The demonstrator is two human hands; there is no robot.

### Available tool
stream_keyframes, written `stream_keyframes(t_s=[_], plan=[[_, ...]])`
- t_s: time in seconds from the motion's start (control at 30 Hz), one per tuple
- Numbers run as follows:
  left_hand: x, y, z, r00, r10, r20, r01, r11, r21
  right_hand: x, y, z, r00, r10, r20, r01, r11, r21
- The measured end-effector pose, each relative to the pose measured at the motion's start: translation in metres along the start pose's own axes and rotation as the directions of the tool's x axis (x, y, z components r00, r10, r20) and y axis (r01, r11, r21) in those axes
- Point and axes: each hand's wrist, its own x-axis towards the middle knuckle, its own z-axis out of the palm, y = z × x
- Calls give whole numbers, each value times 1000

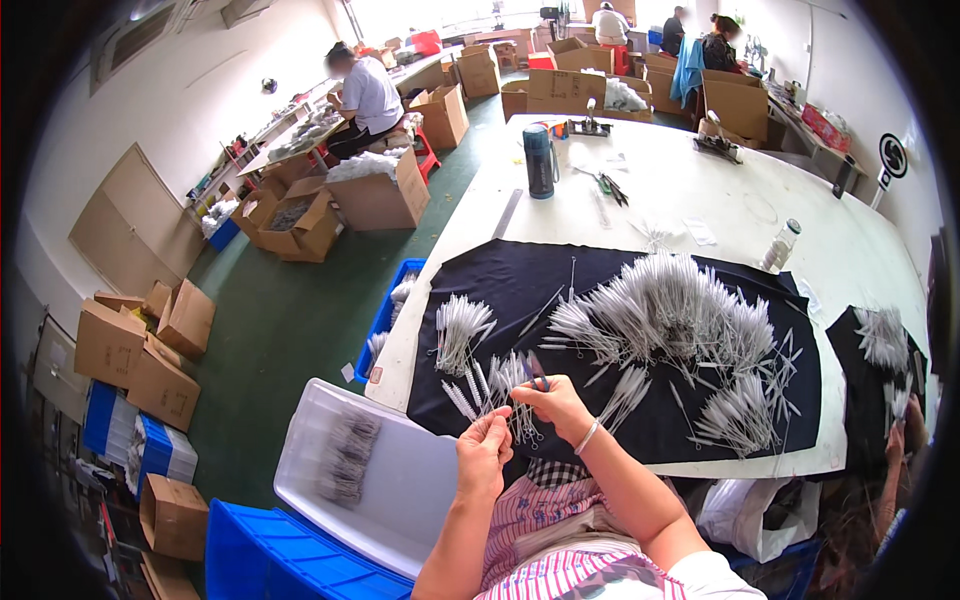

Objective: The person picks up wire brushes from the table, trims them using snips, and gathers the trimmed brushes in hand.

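Hard to make out exactly how many of these thin white bristle brushes (500,385) I've got fanned out here; they blur together, and my own hands cover their wire handles. My left hand (484,452) is pinched shut on the lower ends of the bunch, fingers (497,417) curled tight around the stems. My right hand (553,400), bracelet at the wrist, grips the same bunch from the other side, thumb and fingers clamped near the top of the stems. The bunch sits just above the near edge of the black cloth (520,280), right in front of my chest, its bristle tips splaying up and away from me, long axis running roughly from me toward the far side of the surface (700,190). Beyond it, a big heap of brushes (670,310) sprawls across the cloth, with a smaller cluster (460,325) off to the left. A dark bottle (539,160) stands farther back, a clear small bottle (781,245) to the right. At my lower left, a translucent plastic bin (400,480) holds a grey bundle I can't identify. At the right rim, another person's hand (897,440) is cut off by the edge.
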Motion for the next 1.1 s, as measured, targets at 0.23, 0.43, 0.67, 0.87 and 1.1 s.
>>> stream_keyframes(t_s=[0.23, 0.43, 0.67, 0.87, 1.1], plan=[[-3, 8, 9, 995, -18, -99, 14, 999, -42, -15, -13, 11, 980, -22, 195, -30, 966, 256], [-2, 3, 10, 999, -26, -34, 24, 998, -56, -18, -11, 11, 988, -22, 151, -29, 945, 327], [-1, 4, 6, 994, -53, -98, 41, 992, -120, -17, -13, 8, 994, 2, 113, -50, 906, 421], [0, 4, 2, 1000, -14, -25, 13, 999, -35, 11, 17, -9, 994, -110, 20, 109, 993, 52], [-2, 8, 2, 995, -64, 71, 63, 998, 20, -18, -18, 16, 977, -146, 156, 124, 982, 142]])
